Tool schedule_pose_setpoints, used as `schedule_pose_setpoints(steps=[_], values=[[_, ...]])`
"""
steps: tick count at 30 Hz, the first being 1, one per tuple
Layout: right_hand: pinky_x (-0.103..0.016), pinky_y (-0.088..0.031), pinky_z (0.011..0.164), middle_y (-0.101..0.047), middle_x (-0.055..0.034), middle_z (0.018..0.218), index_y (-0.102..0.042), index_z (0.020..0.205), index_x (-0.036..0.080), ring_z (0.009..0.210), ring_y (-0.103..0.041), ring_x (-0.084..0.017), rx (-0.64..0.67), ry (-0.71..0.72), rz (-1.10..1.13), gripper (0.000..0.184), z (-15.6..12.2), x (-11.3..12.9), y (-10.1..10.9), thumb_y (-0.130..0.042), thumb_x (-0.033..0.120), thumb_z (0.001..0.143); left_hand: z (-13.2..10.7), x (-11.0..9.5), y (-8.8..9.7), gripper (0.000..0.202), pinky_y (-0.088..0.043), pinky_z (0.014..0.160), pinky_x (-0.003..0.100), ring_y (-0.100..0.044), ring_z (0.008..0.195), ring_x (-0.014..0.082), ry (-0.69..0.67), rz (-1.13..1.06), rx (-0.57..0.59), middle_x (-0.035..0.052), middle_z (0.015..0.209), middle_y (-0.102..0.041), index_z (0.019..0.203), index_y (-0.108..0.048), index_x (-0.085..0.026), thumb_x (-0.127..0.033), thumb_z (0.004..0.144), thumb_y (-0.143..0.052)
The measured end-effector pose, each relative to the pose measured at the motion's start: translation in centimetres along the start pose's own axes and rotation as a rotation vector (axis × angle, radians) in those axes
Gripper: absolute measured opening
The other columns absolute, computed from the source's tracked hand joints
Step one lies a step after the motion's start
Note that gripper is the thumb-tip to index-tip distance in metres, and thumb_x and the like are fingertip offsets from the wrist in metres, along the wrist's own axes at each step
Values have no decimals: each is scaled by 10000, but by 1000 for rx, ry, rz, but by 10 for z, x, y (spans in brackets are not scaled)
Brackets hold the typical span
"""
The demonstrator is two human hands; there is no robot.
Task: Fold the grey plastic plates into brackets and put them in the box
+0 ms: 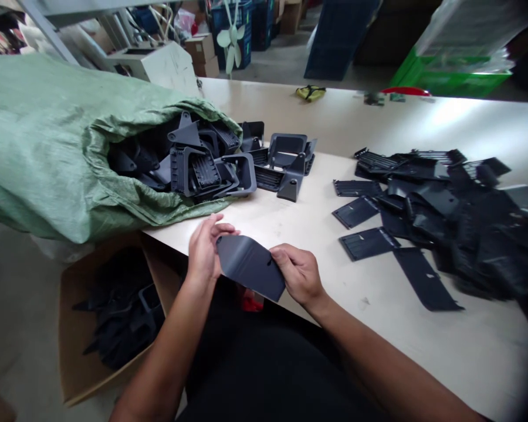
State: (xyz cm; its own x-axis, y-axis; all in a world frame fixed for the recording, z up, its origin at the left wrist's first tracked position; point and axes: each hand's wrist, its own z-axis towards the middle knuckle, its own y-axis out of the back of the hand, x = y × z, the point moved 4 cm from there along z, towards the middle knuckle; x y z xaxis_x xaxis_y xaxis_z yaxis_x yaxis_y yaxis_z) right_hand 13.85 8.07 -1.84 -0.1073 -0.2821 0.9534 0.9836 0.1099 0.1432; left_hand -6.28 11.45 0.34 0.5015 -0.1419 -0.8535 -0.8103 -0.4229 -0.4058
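Between my hands, near the table's front edge, is a black plastic bracket (250,264) with a bent face and a small hole. My right hand (300,272) pinches its right end, thumb on top. At the other end my left hand (206,249) is curled against the bracket's edge, its fingers partly behind it. Beyond my hands, black plastic frames (205,170) spill from the mouth of a green woven sack (127,123). Several more frames (288,158) sit on the table next to the sack.
A pile of flat black slotted panels (462,217) covers the table's (325,223) right side. Below the table's left edge stands a cardboard box (110,375) holding black parts. Farther back are a yellow-black item (310,92), a small fan (231,41) and a green crate (449,76).
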Motion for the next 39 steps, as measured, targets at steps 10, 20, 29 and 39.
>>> schedule_pose_setpoints(steps=[10,20,29,39], values=[[-256,-347,510,-521,34,534,-656,589,181,527,-445,-103,63,-128,107,469,20,21,-6,-724,465,955,-24,-14,5,461,-368,583,317,-462,591,173,-321,575,370,11,592,-560,634,-647,-209,-463,997,-519],[-256,-236,476,-359,62,507,-492,490,191,513,-340,-86,350,-194,44,649,64,22,-6,-715,640,902,-23,-7,17,495,-219,479,261,-314,511,106,13,531,484,-35,584,-381,624,-556,-189,-591,795,-790],[-329,-531,697,-760,-63,795,-796,831,167,714,-680,-187,-141,-83,-26,381,64,23,45,-794,545,884,-19,-4,27,331,-419,564,217,-489,586,119,-107,189,195,-8,678,-564,773,-717,-158,-454,741,-861],[-272,-595,687,-760,-70,774,-767,900,100,654,-713,-150,205,-614,760,465,18,9,-20,-881,538,791,-33,9,23,297,-413,665,247,-500,679,152,-216,314,279,-9,696,-600,765,-725,-188,-454,795,-853]])
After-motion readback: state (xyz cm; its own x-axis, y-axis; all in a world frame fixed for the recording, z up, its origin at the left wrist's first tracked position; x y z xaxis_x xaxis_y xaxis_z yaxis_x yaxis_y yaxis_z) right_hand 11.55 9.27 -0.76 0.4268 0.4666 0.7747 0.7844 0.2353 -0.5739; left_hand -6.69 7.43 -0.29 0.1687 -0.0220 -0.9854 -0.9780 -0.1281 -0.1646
